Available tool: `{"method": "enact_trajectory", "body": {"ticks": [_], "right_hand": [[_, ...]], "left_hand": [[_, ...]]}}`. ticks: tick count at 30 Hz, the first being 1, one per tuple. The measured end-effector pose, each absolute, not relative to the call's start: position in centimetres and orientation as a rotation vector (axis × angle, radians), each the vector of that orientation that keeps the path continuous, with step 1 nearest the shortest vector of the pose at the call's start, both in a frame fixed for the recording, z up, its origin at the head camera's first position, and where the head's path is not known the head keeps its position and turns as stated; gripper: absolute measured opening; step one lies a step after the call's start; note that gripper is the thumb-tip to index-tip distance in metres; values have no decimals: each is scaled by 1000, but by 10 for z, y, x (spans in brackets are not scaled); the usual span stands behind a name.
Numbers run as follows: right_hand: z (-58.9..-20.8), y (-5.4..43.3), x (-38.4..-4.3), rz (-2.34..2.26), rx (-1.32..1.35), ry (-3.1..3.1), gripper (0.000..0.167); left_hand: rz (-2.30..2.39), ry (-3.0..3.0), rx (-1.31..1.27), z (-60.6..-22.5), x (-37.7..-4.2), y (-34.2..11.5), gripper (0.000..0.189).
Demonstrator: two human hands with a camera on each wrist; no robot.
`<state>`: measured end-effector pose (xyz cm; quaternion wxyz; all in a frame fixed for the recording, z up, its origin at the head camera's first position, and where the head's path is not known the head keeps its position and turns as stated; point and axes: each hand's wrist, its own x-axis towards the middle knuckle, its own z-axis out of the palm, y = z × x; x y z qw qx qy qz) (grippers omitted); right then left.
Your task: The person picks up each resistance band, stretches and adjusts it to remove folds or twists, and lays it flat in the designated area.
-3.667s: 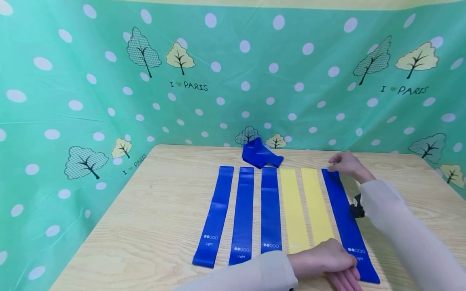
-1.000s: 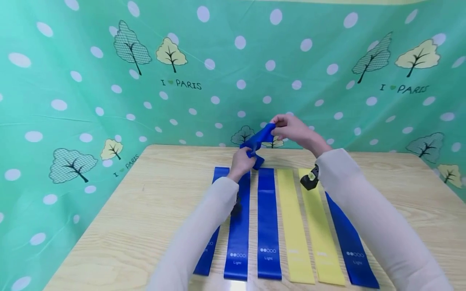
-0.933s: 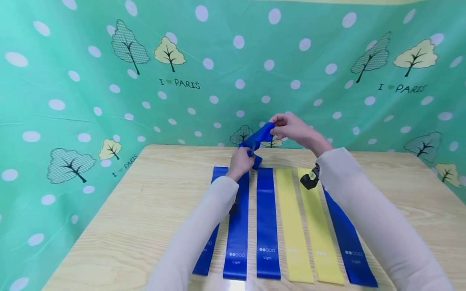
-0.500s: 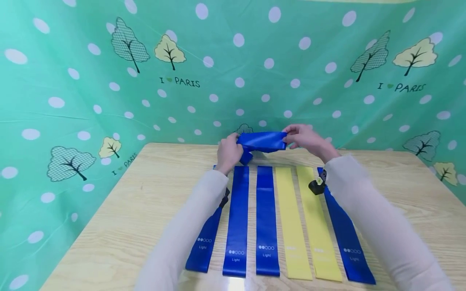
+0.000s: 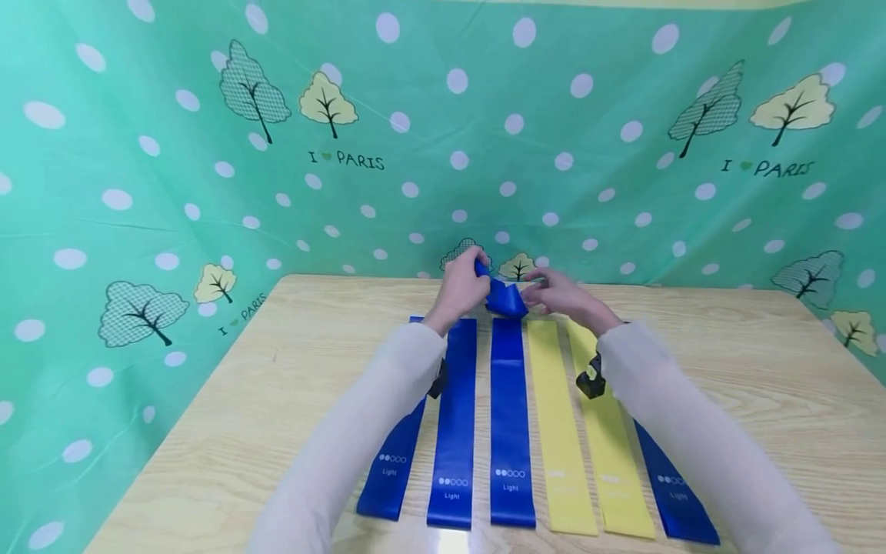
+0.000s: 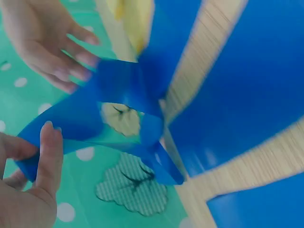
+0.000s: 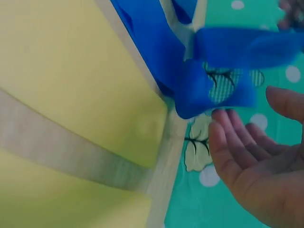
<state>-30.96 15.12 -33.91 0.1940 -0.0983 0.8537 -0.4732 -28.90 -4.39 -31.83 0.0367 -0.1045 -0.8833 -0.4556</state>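
At the table's far edge my left hand (image 5: 460, 286) pinches one end of a crumpled blue resistance band (image 5: 507, 300) between thumb and fingers. The left wrist view shows this band as a twisted loop (image 6: 121, 85) stretching away from the pinch. My right hand (image 5: 562, 297) is beside the band's other end, fingers spread and relaxed, gripping nothing. In the right wrist view the fingertips of that hand (image 7: 266, 173) are just under the loop; whether they touch it I cannot tell.
A row of flat bands lies lengthwise on the wooden table (image 5: 291, 369): three blue ones at left, including the middle blue band (image 5: 508, 415), two yellow bands (image 5: 559, 431), and a blue band (image 5: 674, 492) at right, partly under my right forearm. A green dotted cloth (image 5: 588, 154) hangs behind.
The right hand has let go of the crumpled band, which it held stretched between both hands half a second ago. The left hand has shifted right, still holding its end. Earlier, the band lay untouched.
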Motion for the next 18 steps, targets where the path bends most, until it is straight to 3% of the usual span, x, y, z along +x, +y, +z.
{"method": "enact_trajectory", "body": {"ticks": [12, 18], "right_hand": [[-314, 129, -291, -1442, -619, 2477, 52], [-304, 123, -287, -1546, -472, 2528, 40]], "left_hand": [[-1182, -2825, -412, -289, -282, -33, 43], [-1183, -2804, -511, -284, -274, -24, 49]]}}
